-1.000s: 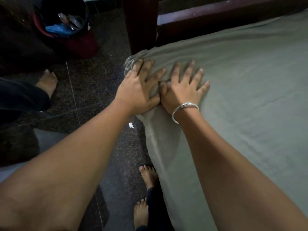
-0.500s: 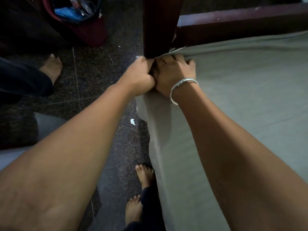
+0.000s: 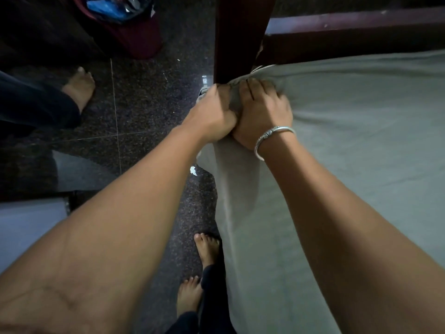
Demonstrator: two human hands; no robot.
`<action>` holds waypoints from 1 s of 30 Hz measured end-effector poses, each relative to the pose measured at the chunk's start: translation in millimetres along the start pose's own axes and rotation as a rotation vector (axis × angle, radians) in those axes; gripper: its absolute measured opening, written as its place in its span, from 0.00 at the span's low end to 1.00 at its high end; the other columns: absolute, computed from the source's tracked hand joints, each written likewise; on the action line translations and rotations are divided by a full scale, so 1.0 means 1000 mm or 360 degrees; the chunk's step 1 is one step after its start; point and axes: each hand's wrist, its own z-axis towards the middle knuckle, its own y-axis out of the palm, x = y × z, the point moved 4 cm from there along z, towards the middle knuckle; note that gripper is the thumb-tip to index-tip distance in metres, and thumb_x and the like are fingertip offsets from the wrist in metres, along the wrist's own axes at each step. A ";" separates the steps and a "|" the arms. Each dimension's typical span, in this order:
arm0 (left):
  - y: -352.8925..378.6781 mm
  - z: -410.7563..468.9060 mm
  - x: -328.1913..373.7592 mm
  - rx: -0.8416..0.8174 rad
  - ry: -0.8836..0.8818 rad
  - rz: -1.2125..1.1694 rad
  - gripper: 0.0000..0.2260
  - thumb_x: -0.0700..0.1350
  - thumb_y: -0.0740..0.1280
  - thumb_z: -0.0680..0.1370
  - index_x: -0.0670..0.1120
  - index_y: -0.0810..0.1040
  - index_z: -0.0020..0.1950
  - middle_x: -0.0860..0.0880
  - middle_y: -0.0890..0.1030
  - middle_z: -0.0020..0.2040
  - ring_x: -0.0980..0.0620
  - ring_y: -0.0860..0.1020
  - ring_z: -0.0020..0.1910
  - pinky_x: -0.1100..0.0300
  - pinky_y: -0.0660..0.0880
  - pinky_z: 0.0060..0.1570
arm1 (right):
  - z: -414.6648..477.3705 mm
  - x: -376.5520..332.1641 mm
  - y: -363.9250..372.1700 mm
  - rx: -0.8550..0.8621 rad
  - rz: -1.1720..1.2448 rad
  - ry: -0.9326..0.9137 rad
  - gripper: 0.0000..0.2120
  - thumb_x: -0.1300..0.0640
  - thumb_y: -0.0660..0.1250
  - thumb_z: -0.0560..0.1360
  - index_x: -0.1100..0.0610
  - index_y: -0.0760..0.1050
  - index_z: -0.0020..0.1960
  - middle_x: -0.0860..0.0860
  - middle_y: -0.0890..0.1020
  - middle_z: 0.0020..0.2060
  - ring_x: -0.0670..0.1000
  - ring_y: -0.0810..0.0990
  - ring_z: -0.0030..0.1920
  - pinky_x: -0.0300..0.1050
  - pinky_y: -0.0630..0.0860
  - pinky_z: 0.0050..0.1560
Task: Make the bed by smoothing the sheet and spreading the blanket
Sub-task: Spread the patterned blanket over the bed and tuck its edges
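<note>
Sheet (image 3: 349, 145), grey-green, covers the bed and bunches at the corner beside the dark wooden bedpost (image 3: 237, 37). Both hands, left hand (image 3: 212, 114) and right hand (image 3: 262, 112), touch each other, fingers curled round that bunched corner.

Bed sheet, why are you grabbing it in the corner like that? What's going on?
A person is making the bed. Their left hand and right hand, the one with a silver bracelet at the wrist, both grip a bunched-up corner of the grey sheet right beside the dark wooden bedpost. The rest of the sheet lies mostly flat across the bed. No blanket is in view, so that part is not yet done.
</note>
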 end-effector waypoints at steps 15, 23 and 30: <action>0.014 -0.029 0.069 0.0424 0.0301 0.0883 0.24 0.51 0.56 0.68 0.42 0.73 0.59 0.38 0.74 0.59 0.37 0.74 0.57 0.48 0.70 0.56 | -0.025 0.042 -0.011 0.0245 0.0824 -0.0070 0.27 0.52 0.58 0.68 0.63 0.73 0.64 0.61 0.76 0.62 0.63 0.70 0.66 0.53 0.62 0.68; 0.152 -0.075 0.181 -0.0339 0.1074 0.0991 0.30 0.52 0.59 0.76 0.43 0.56 0.75 0.42 0.53 0.77 0.42 0.50 0.76 0.46 0.49 0.73 | -0.207 0.212 0.010 0.0602 0.0539 0.1102 0.25 0.46 0.56 0.74 0.63 0.75 0.61 0.66 0.73 0.64 0.68 0.66 0.68 0.62 0.63 0.67; 0.278 -0.106 0.256 -0.0657 0.1437 0.1211 0.27 0.47 0.54 0.80 0.43 0.50 0.77 0.47 0.46 0.78 0.44 0.44 0.77 0.45 0.46 0.73 | -0.314 0.290 0.036 0.0329 0.0477 0.1827 0.29 0.47 0.59 0.77 0.62 0.60 0.73 0.64 0.56 0.74 0.63 0.51 0.75 0.61 0.49 0.72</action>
